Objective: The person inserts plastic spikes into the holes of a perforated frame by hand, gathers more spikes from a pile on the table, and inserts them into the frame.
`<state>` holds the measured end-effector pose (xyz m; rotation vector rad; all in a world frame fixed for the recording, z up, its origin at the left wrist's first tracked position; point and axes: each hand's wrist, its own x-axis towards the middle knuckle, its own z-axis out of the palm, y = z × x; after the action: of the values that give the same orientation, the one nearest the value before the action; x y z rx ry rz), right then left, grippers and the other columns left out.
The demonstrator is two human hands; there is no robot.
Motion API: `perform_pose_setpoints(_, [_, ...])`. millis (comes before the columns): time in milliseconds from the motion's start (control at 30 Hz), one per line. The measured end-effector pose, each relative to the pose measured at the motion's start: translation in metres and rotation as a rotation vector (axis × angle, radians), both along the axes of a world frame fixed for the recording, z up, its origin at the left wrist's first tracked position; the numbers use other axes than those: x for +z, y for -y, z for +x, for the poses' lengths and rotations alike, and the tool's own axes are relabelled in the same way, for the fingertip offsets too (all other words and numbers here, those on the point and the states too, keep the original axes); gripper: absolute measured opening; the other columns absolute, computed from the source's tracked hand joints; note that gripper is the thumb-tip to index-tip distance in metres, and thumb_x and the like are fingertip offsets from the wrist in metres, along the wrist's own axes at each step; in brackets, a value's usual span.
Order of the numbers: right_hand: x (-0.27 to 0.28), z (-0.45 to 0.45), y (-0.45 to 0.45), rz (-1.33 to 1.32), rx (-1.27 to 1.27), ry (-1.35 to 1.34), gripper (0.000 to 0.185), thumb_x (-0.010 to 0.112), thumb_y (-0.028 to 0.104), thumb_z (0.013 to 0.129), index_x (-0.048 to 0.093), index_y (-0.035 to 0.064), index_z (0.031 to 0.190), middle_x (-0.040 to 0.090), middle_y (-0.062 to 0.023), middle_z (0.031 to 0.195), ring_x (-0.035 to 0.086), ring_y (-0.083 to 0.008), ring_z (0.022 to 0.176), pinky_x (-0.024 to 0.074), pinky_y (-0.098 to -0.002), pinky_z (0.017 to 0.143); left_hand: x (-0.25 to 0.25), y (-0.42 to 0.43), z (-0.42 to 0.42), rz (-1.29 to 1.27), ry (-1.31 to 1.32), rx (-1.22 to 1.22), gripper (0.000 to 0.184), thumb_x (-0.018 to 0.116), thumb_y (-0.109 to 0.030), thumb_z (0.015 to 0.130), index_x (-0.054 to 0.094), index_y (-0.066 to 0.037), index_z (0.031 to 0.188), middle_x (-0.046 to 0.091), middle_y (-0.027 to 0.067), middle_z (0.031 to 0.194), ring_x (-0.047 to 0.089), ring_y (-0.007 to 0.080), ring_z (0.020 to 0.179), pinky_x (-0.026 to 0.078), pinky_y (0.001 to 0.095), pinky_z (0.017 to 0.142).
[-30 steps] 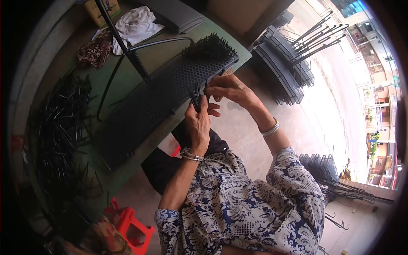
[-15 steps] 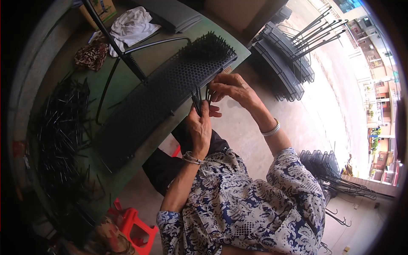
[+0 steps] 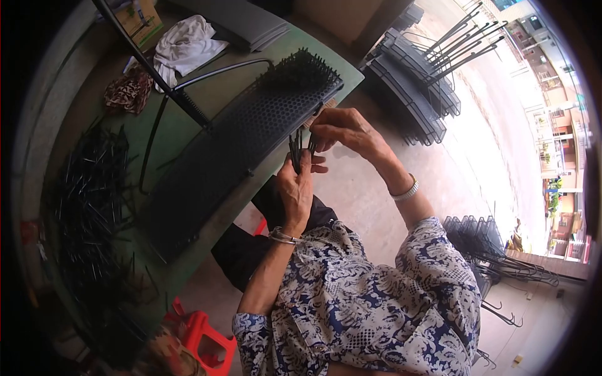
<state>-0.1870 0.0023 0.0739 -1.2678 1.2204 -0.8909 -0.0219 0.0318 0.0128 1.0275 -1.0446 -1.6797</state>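
Observation:
Several thin black rods (image 3: 295, 150) stand upright in my left hand (image 3: 295, 188), whose thumb presses on them. My right hand (image 3: 348, 133) is just to the right, its fingertips pinched on black rods beside the left fingers. Both hands are off the near edge of a long black perforated panel (image 3: 232, 138), which lies on the green table (image 3: 244, 203). A dense heap of short black pieces (image 3: 301, 69) sits on the panel's far end. Many loose black rods (image 3: 94, 188) are piled on the table at the left.
A black metal stand (image 3: 150, 69) rises over the panel. Behind it lie a white cloth (image 3: 185, 47), a patterned cloth (image 3: 128, 91) and grey sheets (image 3: 251, 25). Stacked black racks (image 3: 414, 88) are on the floor at right, a red stool (image 3: 210, 341) at lower left.
The table and panel have shifted a little left in view. My right hand has come slightly lower and closer to the rods in my left hand, which keeps its grip.

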Motion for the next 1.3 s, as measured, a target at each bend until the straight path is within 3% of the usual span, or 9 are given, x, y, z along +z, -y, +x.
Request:
perform_pose_setpoints(167, [0.004,-0.017,0.018,-0.436,-0.381,-0.35,0.013,0.058,0.006,0.089,0.062,-0.0055,0.092,0.067,-0.0116,0.077,0.069,-0.0165,0.071,0.0541,-0.0262,0.064,0.001,0.017,0.01,0.24,-0.032,-0.002,0.036,0.052,-0.037,0.098,0.059,-0.003,0.108,0.07,0.0074,0.094,0.068,0.0144,0.07,0.028,0.0166,0.041])
perform_pose_setpoints(200, [0.003,-0.021,0.024,-0.579,-0.44,-0.487,0.012,0.058,0.005,0.088,0.062,-0.005,0.092,0.067,-0.0119,0.075,0.069,-0.0162,0.071,0.0536,-0.0255,0.064,0.0,0.018,0.012,0.243,-0.015,-0.018,0.036,0.051,-0.037,0.098,0.06,-0.003,0.108,0.07,0.0078,0.094,0.068,0.0144,0.075,0.033,0.0187,0.044])
perform_pose_setpoints(333, [-0.007,-0.024,0.049,-0.597,-0.596,-0.433,0.009,0.058,0.006,0.088,0.063,-0.0015,0.089,0.066,-0.0103,0.074,0.069,-0.0177,0.069,0.0516,-0.0279,0.062,-0.001,0.022,0.008,0.275,-0.103,-0.001,0.033,0.049,-0.034,0.099,0.06,-0.004,0.109,0.07,0.0089,0.095,0.068,0.0147,0.08,0.04,0.0212,0.049])
perform_pose_setpoints(533, [-0.023,-0.031,0.065,-0.625,-0.565,-0.528,0.008,0.059,0.007,0.09,0.063,-0.0003,0.093,0.068,-0.0088,0.08,0.067,-0.0115,0.071,0.05,-0.0243,0.065,-0.005,0.025,0.013,0.393,-0.279,-0.062,0.03,0.048,-0.03,0.1,0.058,-0.005,0.112,0.069,0.0125,0.096,0.066,0.014,0.08,0.046,0.0231,0.058])
perform_pose_setpoints(600, [-0.024,-0.034,0.066,-0.638,-0.551,-0.554,0.008,0.06,0.006,0.09,0.063,-0.0005,0.093,0.068,-0.0088,0.079,0.067,-0.0117,0.072,0.05,-0.0244,0.065,-0.003,0.024,0.014,0.403,-0.287,-0.04,0.029,0.047,-0.031,0.1,0.057,-0.005,0.111,0.067,0.012,0.093,0.057,0.0089,0.067,0.043,0.0226,0.056])
perform_pose_setpoints(800, [-0.025,-0.035,0.065,-0.659,-0.539,-0.578,0.008,0.059,0.006,0.09,0.063,-0.0007,0.092,0.067,-0.0089,0.078,0.067,-0.0121,0.071,0.0502,-0.0249,0.066,-0.011,0.024,0.016,0.456,-0.347,-0.018,0.028,0.048,-0.031,0.1,0.057,-0.006,0.107,0.063,0.0081,0.084,0.038,0.0056,0.056,0.033,0.0222,0.051])
perform_pose_setpoints(1067, [-0.023,-0.038,0.066,-0.645,-0.491,-0.629,0.011,0.06,0.009,0.09,0.065,0.0001,0.093,0.067,-0.009,0.076,0.065,-0.0136,0.066,0.0478,-0.0266,0.058,0.0,0.023,0.015,0.507,-0.336,0.046,0.023,0.05,-0.03,0.099,0.056,-0.009,0.105,0.06,0.0048,0.08,0.039,0.0052,0.056,0.032,0.0218,0.049])
perform_pose_setpoints(1133, [-0.021,-0.037,0.066,-0.637,-0.473,-0.587,0.007,0.058,0.005,0.086,0.062,0.0,0.087,0.063,-0.013,0.071,0.066,-0.0258,0.066,0.05,-0.0342,0.06,-0.005,0.023,0.017,0.499,-0.365,0.059,0.022,0.05,-0.03,0.099,0.056,-0.009,0.105,0.059,0.004,0.079,0.039,0.005,0.055,0.032,0.0213,0.048])
perform_pose_setpoints(1300, [-0.027,-0.043,0.071,-0.64,-0.359,-0.71,0.007,0.06,0.008,0.083,0.064,0.0045,0.087,0.063,-0.0145,0.075,0.064,-0.0297,0.069,0.0494,-0.0369,0.062,-0.003,0.022,0.018,0.481,-0.343,0.084,0.021,0.053,-0.029,0.099,0.056,-0.009,0.108,0.056,0.0007,0.075,0.038,0.0034,0.054,0.029,0.019,0.046])
